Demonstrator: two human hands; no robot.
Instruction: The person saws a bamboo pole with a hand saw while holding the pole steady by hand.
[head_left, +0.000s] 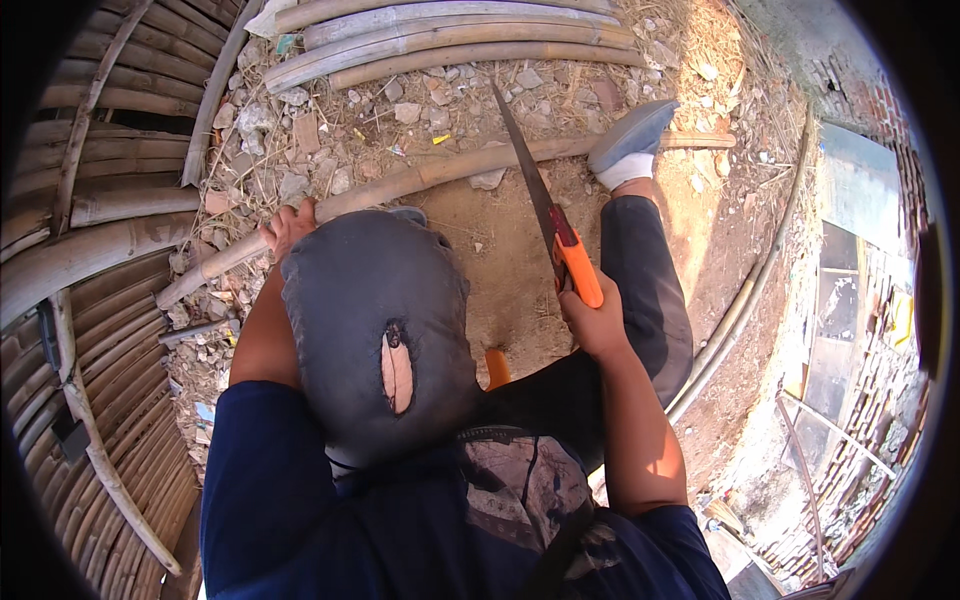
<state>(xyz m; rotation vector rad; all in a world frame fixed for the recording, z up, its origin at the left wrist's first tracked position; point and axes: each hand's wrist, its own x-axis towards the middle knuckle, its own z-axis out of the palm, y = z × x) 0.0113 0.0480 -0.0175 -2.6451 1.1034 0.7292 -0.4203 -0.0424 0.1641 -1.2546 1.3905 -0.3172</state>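
While left hand [287, 226] steadies bamboo pole [420, 180], right hand [592, 322] grips saw [550, 225].

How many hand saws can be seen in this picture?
1. The saw, orange handle and long dark blade, is held in the right hand, its blade resting across the bamboo pole. Others may be hidden.

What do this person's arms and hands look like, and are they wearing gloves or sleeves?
No gloves: both the left hand and the right hand are bare. The forearms are bare too. Short dark navy sleeves cover only the upper arms, part of a navy shirt with a faded print on the front. No watch, ring or wristband shows on either arm.
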